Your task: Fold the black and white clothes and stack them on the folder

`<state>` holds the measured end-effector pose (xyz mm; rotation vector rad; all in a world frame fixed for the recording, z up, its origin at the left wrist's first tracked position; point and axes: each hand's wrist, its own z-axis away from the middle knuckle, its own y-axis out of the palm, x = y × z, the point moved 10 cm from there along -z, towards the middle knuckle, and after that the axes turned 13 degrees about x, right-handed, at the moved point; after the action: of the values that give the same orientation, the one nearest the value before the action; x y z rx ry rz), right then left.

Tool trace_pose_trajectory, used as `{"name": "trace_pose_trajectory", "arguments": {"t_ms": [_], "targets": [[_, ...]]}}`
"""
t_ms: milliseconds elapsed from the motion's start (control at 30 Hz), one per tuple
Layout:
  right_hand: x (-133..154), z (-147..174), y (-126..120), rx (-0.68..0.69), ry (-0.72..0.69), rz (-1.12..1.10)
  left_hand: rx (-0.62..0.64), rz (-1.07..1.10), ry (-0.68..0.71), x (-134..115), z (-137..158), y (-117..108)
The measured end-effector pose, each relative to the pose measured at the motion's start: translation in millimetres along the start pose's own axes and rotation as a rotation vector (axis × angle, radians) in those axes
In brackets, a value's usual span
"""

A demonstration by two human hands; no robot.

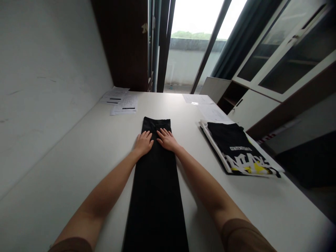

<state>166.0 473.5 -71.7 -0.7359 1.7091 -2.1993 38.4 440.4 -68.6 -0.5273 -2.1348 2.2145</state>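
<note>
A pair of black trousers [157,196], folded lengthwise into a long strip, lies flat on the white table [105,140]. Its waistband end points away from me, and the near end runs out of the bottom of the view. My left hand [143,142] rests flat on the left edge of the cloth, just below the waistband, fingers stretched out. Opposite it, my right hand [167,139] presses on the right side with its fingers spread. A small gap of black fabric shows between the two hands.
Folded shirts [238,147] are stacked at the table's right edge, a black printed one on top. Papers [123,101] lie at the far left, and more sheets [212,112] at the far right. A wall [52,87] borders the left side; white cabinets [252,108] stand beyond the right edge.
</note>
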Motion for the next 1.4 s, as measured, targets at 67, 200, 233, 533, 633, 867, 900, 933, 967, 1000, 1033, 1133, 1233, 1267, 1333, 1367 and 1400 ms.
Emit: {"name": "trace_pose_trajectory", "arguments": {"t_ms": [67, 200, 233, 533, 633, 867, 900, 933, 967, 1000, 1033, 1133, 1233, 1267, 1333, 1367, 1400], "targets": [[-3, -8, 10, 0.069, 0.018, 0.006, 0.03, -0.015, 0.01, 1, 0, 5], [-14, -20, 3, 0.039, 0.076, -0.036, 0.039, -0.027, 0.013, 2, 0, 9], [-16, -24, 0, 0.015, 0.082, -0.03, 0.035, -0.028, 0.009, 2, 0, 9], [-22, -53, 5, 0.086, 0.07, 0.008, 0.035, -0.011, -0.104, 19, 0, 9], [-25, -49, 4, 0.072, 0.079, 0.012, 0.041, 0.009, -0.155, 29, 0, 8], [-27, -43, 0, 0.06, 0.104, -0.004, 0.064, 0.011, -0.169, 37, -4, 10], [-23, -44, -3, 0.041, 0.091, 0.008, 0.068, 0.01, -0.166, 37, -5, 10], [-19, -46, -5, 0.023, 0.067, 0.023, 0.069, 0.01, -0.166, 37, -6, 11], [-15, -49, -6, 0.011, 0.04, 0.034, 0.069, 0.011, -0.165, 37, -6, 11], [-12, -53, -7, 0.01, 0.02, 0.039, 0.068, 0.014, -0.164, 37, -6, 11], [-11, -57, -6, 0.022, 0.014, 0.035, 0.065, 0.018, -0.162, 37, -6, 11], [-19, -69, -2, 0.068, 0.056, 0.007, 0.043, 0.025, -0.168, 36, -5, 7], [-24, -76, -2, 0.08, 0.075, -0.006, 0.028, 0.023, -0.197, 37, -3, 4], [-25, -76, -2, 0.078, 0.073, -0.007, 0.024, 0.023, -0.207, 38, -3, 3], [-25, -75, -2, 0.065, 0.073, -0.008, 0.014, 0.023, -0.22, 39, -2, 1], [-25, -73, -2, 0.059, 0.077, -0.008, 0.007, 0.023, -0.224, 39, -1, 1], [-25, -71, -2, 0.056, 0.084, -0.007, 0.0, 0.023, -0.225, 39, -1, 0]]}}
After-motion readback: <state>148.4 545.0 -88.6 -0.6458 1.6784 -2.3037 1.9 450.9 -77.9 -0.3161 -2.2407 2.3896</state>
